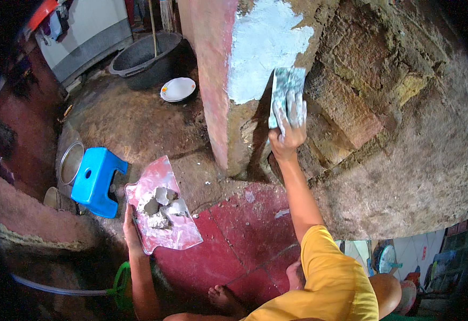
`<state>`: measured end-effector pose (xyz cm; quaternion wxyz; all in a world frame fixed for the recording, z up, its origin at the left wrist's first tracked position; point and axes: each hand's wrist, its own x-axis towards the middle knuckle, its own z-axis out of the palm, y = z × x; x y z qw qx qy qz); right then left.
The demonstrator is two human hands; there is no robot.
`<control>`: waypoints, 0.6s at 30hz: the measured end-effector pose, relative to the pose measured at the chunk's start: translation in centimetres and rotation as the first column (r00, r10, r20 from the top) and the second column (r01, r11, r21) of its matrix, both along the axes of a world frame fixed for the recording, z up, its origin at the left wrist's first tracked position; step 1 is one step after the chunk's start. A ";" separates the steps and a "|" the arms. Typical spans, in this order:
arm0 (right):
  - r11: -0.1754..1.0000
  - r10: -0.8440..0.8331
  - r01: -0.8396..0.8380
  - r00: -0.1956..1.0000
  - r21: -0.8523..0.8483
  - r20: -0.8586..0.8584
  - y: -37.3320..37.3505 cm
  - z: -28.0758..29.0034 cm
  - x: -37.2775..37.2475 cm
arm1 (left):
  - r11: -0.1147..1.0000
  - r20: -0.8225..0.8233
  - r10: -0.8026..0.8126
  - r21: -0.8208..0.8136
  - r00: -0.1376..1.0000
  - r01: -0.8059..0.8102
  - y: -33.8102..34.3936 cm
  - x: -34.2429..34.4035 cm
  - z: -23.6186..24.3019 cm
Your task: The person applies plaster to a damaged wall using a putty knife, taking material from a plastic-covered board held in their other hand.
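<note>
My left hand point(132, 235) grips the left edge of a flat pinkish-red board point(183, 235), its fingers partly hidden under it. Lumps of grey-white wet plaster point(158, 218) lie in the middle of the board. On the right, my raised right hand point(288, 136) is closed on a flat, rectangular, plaster-smeared spreader point(283, 85), its fingers laid along the face and coated white. The spreader is just below and right of a patch of white plaster point(258, 43) on the pillar; whether it touches the wall I cannot tell.
Rough, bare brick and mud wall point(346, 107) runs to the right. A blue plastic stool point(96, 179) stands left of the board. Farther back are a white plate point(178, 89) and a big dark basin point(148, 61). Crumbs litter the red floor point(244, 230) near my bare feet.
</note>
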<state>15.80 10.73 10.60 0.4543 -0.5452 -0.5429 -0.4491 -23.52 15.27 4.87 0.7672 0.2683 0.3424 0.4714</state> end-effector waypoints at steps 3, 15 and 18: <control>1.000 0.014 -0.014 1.000 -0.018 0.004 -1.3 -0.1 -0.3 | 0.998 -0.050 0.046 0.035 0.998 -0.044 0.2 -0.4 -0.7; 0.999 0.019 -0.018 1.000 -0.040 0.025 -1.1 0.2 -0.6 | 1.000 -0.030 0.006 0.031 1.000 -0.005 0.5 -0.6 -0.9; 1.000 0.031 -0.031 0.997 -0.002 0.064 -1.8 1.3 -0.6 | 1.000 -0.028 0.002 0.026 1.000 -0.001 0.3 -0.7 -0.7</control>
